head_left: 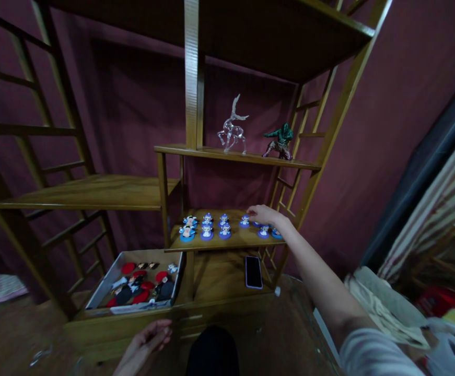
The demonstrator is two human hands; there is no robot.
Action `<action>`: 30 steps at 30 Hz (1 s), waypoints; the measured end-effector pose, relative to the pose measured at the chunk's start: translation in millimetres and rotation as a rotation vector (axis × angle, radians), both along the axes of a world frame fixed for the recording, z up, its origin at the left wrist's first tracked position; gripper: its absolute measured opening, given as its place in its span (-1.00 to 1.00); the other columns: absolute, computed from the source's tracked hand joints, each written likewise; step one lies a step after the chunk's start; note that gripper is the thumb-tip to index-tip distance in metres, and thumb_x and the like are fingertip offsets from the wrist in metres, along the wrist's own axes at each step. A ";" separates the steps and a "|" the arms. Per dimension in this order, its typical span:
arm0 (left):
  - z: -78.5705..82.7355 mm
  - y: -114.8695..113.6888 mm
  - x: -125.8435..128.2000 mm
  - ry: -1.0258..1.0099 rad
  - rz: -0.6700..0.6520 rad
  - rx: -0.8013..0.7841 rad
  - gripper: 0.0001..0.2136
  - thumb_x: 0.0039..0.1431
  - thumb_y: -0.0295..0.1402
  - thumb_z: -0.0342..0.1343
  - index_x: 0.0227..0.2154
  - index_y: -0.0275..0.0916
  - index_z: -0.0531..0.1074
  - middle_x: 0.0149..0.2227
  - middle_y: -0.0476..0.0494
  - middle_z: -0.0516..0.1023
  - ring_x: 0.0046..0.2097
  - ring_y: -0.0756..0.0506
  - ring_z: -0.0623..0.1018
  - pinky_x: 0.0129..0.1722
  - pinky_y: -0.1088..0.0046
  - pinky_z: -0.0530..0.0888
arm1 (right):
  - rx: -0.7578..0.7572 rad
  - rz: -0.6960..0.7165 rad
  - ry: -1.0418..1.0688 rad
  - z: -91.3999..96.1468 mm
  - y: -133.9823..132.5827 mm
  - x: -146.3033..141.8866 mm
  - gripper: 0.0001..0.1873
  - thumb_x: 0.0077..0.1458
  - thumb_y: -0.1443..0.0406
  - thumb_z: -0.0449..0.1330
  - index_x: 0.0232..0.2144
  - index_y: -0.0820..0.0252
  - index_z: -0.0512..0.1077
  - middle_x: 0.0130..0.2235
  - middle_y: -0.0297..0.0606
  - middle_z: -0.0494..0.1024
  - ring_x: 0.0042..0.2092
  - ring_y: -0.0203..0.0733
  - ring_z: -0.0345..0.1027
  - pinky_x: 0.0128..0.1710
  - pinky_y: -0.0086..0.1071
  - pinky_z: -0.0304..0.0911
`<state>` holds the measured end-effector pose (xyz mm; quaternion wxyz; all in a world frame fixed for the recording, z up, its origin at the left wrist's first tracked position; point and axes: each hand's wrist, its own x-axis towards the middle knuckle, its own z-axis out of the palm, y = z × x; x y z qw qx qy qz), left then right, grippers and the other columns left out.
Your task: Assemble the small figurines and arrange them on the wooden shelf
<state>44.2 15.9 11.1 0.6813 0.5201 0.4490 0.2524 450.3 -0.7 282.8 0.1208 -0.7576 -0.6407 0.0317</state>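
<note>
Over the right part of the middle shelf, my right hand (265, 213) has its fingers bent and drawn together at the top of a small purple-and-white figurine (244, 221) on a round base. The fingertips seem to touch its head. Under that hand and wrist stand more such figurines, partly hidden, with one purple-based figurine (264, 231) in front. To the left, several figurines (207, 232) stand upright in two rows. My left hand (151, 339) hangs low in front of the box, holding nothing, its fingers loosely curled and apart.
An open cardboard box (105, 279) holds red and black round bases and small figures. A phone (253, 272) lies on the lower shelf. Higher up stand a clear deer ornament (233, 130) and a green-hooded figure (282, 140). Wooden posts (191, 73) divide the shelving.
</note>
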 end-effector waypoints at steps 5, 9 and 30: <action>-1.6 -8.9 -2.3 -0.066 0.058 0.045 -0.55 -0.36 -0.07 0.30 -0.41 -0.28 0.47 -0.48 -0.10 0.51 -0.43 -0.06 0.47 -0.43 0.47 0.34 | 0.206 0.247 0.489 -33.2 -15.2 -53.5 -0.71 0.01 0.22 0.08 -0.21 0.20 0.43 -0.24 -0.25 0.54 -0.22 -0.25 0.38 -0.19 -0.40 0.23; -7.3 -12.8 -7.8 -0.092 0.152 0.113 -0.63 -0.32 -0.14 0.30 -0.48 -0.32 0.46 -0.57 -0.05 0.45 -0.50 0.00 0.42 -0.48 0.50 0.30 | 0.046 0.380 0.837 -78.5 -31.7 -109.9 -0.65 0.02 0.15 0.10 -0.17 0.18 0.40 -0.19 -0.21 0.52 -0.18 -0.23 0.38 -0.16 -0.34 0.24; 3.7 129.1 -47.5 -0.506 0.919 -0.122 -0.86 -0.05 -0.66 0.07 -0.42 -0.37 0.43 -0.54 -0.11 0.51 -0.53 0.05 0.51 -0.55 0.63 0.41 | -0.025 0.242 0.700 -280.4 97.7 -271.5 -0.76 0.07 0.30 -0.01 -0.28 0.10 0.44 -0.23 -0.29 0.54 -0.22 -0.21 0.41 -0.18 -0.36 0.26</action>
